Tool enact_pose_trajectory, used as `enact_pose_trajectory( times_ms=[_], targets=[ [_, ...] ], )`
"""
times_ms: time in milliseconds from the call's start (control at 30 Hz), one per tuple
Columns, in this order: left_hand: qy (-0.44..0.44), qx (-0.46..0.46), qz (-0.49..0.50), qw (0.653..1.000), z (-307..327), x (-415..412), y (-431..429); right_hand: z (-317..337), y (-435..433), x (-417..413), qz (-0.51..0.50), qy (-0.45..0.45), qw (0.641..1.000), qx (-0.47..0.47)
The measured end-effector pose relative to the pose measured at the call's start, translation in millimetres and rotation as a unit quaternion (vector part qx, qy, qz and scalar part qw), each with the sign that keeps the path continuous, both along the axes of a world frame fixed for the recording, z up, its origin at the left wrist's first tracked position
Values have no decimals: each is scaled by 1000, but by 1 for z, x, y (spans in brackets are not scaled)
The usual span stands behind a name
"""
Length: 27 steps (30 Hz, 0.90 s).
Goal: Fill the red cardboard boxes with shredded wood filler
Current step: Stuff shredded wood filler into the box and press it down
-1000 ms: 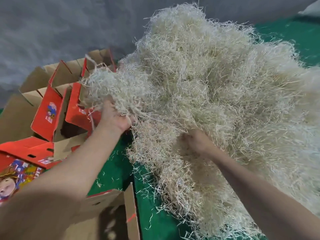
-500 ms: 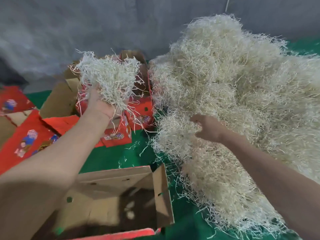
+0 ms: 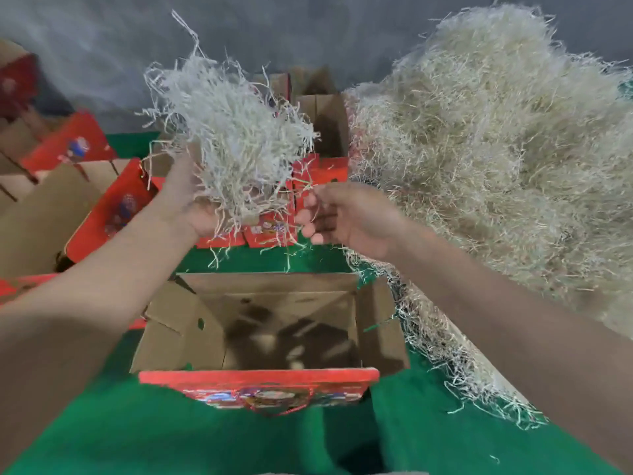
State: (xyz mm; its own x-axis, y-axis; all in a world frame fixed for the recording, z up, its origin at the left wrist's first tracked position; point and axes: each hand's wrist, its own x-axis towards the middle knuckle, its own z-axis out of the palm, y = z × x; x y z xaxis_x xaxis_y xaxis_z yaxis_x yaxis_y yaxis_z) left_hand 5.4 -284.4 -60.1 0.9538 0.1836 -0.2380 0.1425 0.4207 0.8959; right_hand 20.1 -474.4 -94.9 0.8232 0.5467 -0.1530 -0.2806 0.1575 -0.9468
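My left hand point(image 3: 186, 200) grips a loose clump of shredded wood filler point(image 3: 236, 138) from below and holds it up above the far edge of an open red cardboard box point(image 3: 257, 377). The box stands right in front of me, brown inside, with nothing in it that I can see. My right hand point(image 3: 342, 217) hovers just right of the clump with its fingers loosely curled. A few thin strands hang by its fingertips. The big pile of filler point(image 3: 496, 149) rises on the right.
Several more red boxes lie open or tipped at the left point(image 3: 113, 207) and behind the clump point(image 3: 322, 132). Everything stands on a green cloth point(image 3: 137, 433). A grey wall point(image 3: 102, 46) closes the back. Loose strands trail from the pile toward the box's right side.
My left hand has carried the clump from the left-hand boxes to above the near box. My right hand has left the pile and come beside the clump.
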Motion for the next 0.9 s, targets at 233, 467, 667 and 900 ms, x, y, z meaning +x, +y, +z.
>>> enact_pose_trajectory(
  times_ms=[233, 467, 667, 900],
  targets=[
    [181, 245, -177, 936, -45, -55, 65, -39, 30, -50, 98, 105, 983, -115],
    [223, 397, -454, 766, -90, -49, 76, -72, 44, -64, 106, 159, 969, -159],
    [130, 538, -528, 644, -120, -41, 78, -80, 48, -59, 159, 140, 942, -262],
    [78, 514, -524, 674, -133, -34, 92, -104, 56, -54, 125, 29, 855, -503]
  ],
)
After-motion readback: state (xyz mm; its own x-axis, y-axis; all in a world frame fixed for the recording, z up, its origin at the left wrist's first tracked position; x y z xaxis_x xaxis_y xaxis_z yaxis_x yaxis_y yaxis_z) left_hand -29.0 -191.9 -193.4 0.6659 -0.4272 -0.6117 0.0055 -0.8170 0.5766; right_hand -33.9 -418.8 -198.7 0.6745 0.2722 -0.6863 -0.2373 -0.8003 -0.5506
